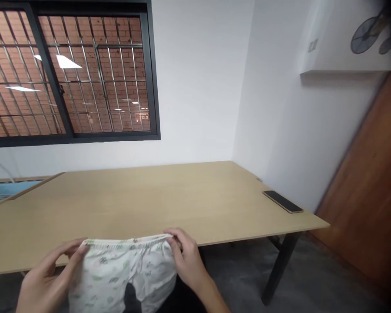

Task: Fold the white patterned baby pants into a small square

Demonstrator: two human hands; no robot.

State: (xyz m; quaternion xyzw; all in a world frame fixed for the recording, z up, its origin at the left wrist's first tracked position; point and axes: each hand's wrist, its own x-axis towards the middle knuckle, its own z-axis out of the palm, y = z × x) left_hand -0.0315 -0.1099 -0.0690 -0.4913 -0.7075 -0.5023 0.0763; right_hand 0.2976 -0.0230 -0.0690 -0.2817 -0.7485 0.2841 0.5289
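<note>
A small pair of white shorts with a faint green print and a gathered elastic waistband hangs in front of me at the near edge of the wooden table. My left hand pinches the left end of the waistband. My right hand pinches the right end. The waistband is stretched level between them, and the legs hang down below the table edge.
A dark phone lies near the table's right edge. A barred window is in the wall behind the table. A wooden door stands at the right, with grey floor beneath.
</note>
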